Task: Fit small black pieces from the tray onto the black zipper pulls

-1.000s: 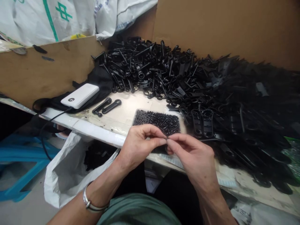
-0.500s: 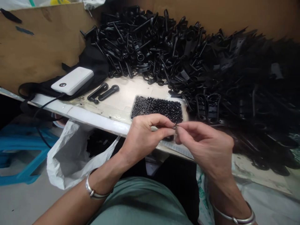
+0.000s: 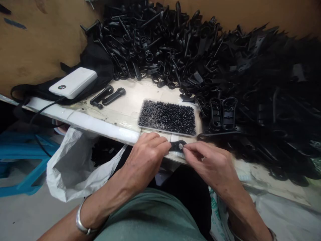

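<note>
My left hand (image 3: 150, 154) is closed around one end of a black plastic part (image 3: 175, 146), which lies at the table's front edge. The part's rounded end pokes out to the right of my fingers, with a small pale spot on it. At that end, my right hand (image 3: 210, 160) has thumb and forefinger pinched together; what they hold, if anything, is hidden. Just beyond both hands stands a shallow clear tray (image 3: 167, 131) filled with tiny black and greyish pieces.
A large heap of black plastic parts (image 3: 160, 43) covers the table's back and right. Two black handle-shaped parts (image 3: 114, 96) lie at left, near a white power bank (image 3: 73, 83) with a cable. Below the edge hangs a white sack (image 3: 67, 167); a blue stool (image 3: 30, 167) stands left.
My hands were pinched together over something tiny in front of the tray. They have moved lower and apart; the left now grips the black part, the right fingers are at its end.
</note>
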{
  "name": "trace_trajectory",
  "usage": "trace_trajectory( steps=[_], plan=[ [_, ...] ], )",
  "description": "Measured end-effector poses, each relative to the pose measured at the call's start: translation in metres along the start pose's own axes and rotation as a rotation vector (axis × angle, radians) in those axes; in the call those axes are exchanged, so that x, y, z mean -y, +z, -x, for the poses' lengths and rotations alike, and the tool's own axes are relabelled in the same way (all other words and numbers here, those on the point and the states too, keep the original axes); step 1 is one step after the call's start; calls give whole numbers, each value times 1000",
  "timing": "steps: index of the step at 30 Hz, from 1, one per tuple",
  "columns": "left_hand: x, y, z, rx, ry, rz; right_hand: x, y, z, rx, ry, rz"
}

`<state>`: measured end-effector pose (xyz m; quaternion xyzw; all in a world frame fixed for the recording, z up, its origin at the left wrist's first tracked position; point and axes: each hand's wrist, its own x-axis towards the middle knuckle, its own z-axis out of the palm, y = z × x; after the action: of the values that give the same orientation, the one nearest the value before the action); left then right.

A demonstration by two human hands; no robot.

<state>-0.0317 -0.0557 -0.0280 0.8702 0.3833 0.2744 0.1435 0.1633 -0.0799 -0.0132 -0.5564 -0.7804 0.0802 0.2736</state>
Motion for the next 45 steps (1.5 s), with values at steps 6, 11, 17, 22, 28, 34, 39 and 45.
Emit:
trace_trajectory(
  steps=[6,11,17,22,28,34,39,45],
  plan=[
    [0,1,2,0,-32,98,0,4,0,35,-88,104],
    [-2,1,2,39,-56,120,6,0,-4,124,-121,200],
    [-1,4,3,24,-63,123,23,-1,-7,235,-69,313],
    [-1,2,3,57,-52,118,24,-8,-13,335,89,148],
    [-6,-5,1,160,-59,91,21,-12,-24,412,232,83],
    [-3,-2,3,114,-60,154,24,-7,-22,416,128,297],
    [0,6,3,24,-47,209,44,-3,-26,473,45,597],
    [1,6,4,7,-70,210,63,1,-40,538,92,698]
  ],
)
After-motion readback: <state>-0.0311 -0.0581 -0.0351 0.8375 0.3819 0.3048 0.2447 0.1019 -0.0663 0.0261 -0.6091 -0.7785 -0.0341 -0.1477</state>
